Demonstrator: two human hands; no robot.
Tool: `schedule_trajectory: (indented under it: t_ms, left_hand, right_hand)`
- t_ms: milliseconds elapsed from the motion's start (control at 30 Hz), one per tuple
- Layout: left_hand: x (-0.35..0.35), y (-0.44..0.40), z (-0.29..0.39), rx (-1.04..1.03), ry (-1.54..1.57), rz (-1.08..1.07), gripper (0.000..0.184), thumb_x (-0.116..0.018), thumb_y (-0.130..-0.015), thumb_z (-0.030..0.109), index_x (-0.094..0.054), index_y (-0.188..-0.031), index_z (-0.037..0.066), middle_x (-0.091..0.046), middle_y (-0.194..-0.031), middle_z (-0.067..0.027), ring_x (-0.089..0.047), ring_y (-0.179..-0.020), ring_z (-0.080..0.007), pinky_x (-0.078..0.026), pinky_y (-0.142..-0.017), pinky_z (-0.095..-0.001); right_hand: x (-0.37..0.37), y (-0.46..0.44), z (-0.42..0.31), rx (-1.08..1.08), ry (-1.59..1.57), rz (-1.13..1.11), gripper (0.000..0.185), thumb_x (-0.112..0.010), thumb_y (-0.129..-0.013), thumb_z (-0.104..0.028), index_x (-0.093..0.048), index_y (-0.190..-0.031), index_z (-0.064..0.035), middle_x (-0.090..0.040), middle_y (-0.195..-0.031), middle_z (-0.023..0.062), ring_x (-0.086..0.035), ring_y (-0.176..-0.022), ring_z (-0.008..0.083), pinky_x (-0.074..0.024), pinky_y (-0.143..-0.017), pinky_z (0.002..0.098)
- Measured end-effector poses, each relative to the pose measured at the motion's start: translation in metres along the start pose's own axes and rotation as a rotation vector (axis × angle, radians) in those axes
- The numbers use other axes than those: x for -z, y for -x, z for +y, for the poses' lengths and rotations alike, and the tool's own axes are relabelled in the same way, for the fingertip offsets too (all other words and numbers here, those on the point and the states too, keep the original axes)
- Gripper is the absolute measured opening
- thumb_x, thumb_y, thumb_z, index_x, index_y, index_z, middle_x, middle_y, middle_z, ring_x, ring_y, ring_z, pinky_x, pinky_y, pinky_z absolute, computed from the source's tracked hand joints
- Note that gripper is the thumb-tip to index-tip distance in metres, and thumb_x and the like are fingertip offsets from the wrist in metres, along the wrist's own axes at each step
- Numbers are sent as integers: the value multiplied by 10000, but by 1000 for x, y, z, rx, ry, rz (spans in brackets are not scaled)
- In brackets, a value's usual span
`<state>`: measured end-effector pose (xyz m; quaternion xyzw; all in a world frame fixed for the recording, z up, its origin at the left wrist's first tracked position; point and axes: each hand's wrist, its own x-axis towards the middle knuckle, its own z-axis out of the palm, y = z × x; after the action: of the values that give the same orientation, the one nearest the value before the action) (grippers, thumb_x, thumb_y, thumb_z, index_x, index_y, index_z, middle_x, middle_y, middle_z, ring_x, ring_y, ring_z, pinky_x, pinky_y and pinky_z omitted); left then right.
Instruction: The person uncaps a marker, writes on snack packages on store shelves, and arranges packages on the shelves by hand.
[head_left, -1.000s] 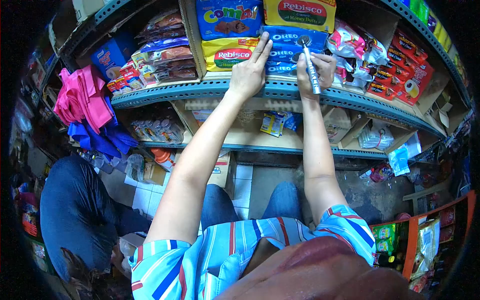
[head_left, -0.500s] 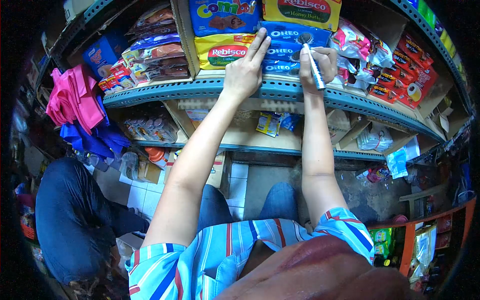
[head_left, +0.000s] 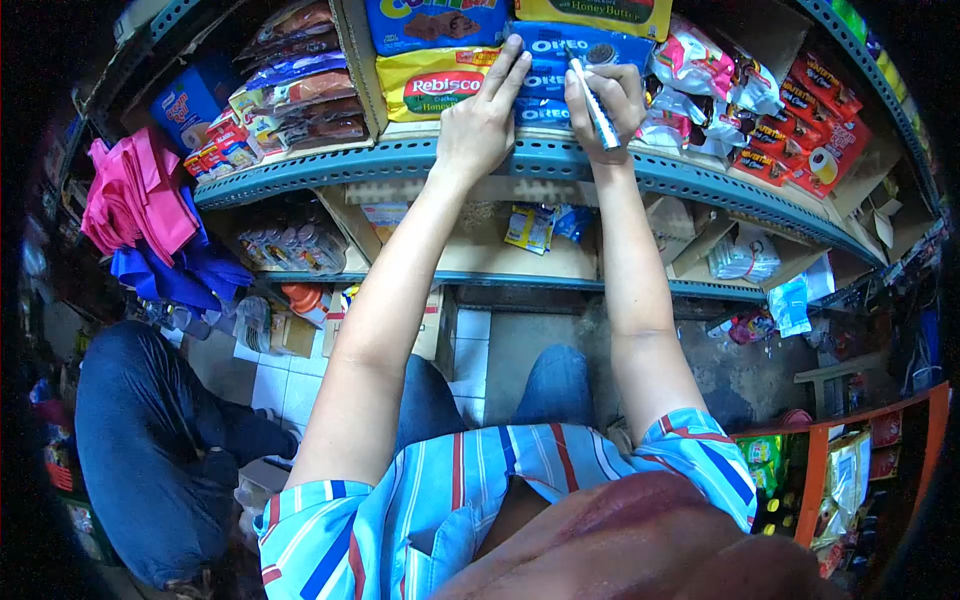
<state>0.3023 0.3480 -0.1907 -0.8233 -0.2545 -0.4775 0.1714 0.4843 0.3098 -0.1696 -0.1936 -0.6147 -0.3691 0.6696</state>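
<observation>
A white marker (head_left: 597, 108) is gripped in my right hand (head_left: 608, 105), its dark tip against the upper blue Oreo pack (head_left: 612, 48). More Oreo packs are stacked below it, partly behind that hand. My left hand (head_left: 478, 125) rests with extended fingers at the left edge of the Oreo stack, over the right end of a yellow Rebisco pack (head_left: 432, 86), and grips nothing. Above are a blue Combi pack (head_left: 437, 22) and another yellow Rebisco pack (head_left: 595, 12), both cut off by the frame's top.
A perforated metal shelf edge (head_left: 395, 155) runs below the packs. Brown packs (head_left: 305, 95) lie left, red packs (head_left: 800, 115) right. Pink cloth (head_left: 140, 200) hangs at the left. Another person's leg (head_left: 145, 450) is at lower left. An orange frame (head_left: 812, 485) stands lower right.
The view has shifted, so the shelf goods sit higher and further left. The marker tip has moved left across the upper Oreo pack, from the cookie picture to the lettering. My left hand stays beside the stack.
</observation>
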Motion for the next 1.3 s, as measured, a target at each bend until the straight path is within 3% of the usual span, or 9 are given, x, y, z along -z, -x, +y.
schedule_trajectory:
  t_ms: [300, 567, 900, 1100, 1300]
  left_hand:
    - [1, 0, 1, 3, -18, -5, 840, -577, -807, -31, -365, -1576, 231, -256, -1678, 4, -741, -757, -313, -630, -662, -390]
    - [3, -1, 2, -6, -38, -14, 791, -612, -798, -11, -415, -1546, 157, -279, -1670, -36, -742, -765, -298, -620, -662, -384]
    - [3, -1, 3, 3, -43, -31, 808, -616, -776, -14, -416, -1543, 148, -267, -1675, -37, -743, -746, -294, -619, -638, -379]
    - [3, -1, 2, 5, -51, -26, 822, -617, -781, -11, -403, -1554, 165, -260, -1677, -32, -746, -754, -293, -622, -635, -377]
    - [3, 0, 2, 8, -52, -32, 812, -616, -802, -1, -392, -1561, 179, -257, -1678, -32, -749, -772, -295, -624, -645, -373]
  right_hand:
    - [2, 0, 3, -44, 54, 31, 85, -772, -815, -51, -703, -819, -3, -628, -798, 114, -611, -689, 216, -501, -602, 314]
    - [7, 2, 1, -57, 20, -39, 165, -763, -803, -48, -615, -736, -16, -622, -745, 105, -610, -664, 226, -487, -579, 328]
    - [4, 1, 0, -71, 57, 5, 157, -763, -802, -53, -627, -734, -14, -576, -743, 96, -589, -670, 227, -492, -582, 336]
    - [3, 0, 3, -34, -9, 89, 144, -779, -810, -88, -651, -782, -29, -632, -786, 100, -627, -695, 218, -515, -589, 327]
    - [1, -1, 4, -35, 54, 21, 154, -784, -823, -103, -655, -785, -27, -637, -780, 106, -623, -692, 212, -514, -574, 325]
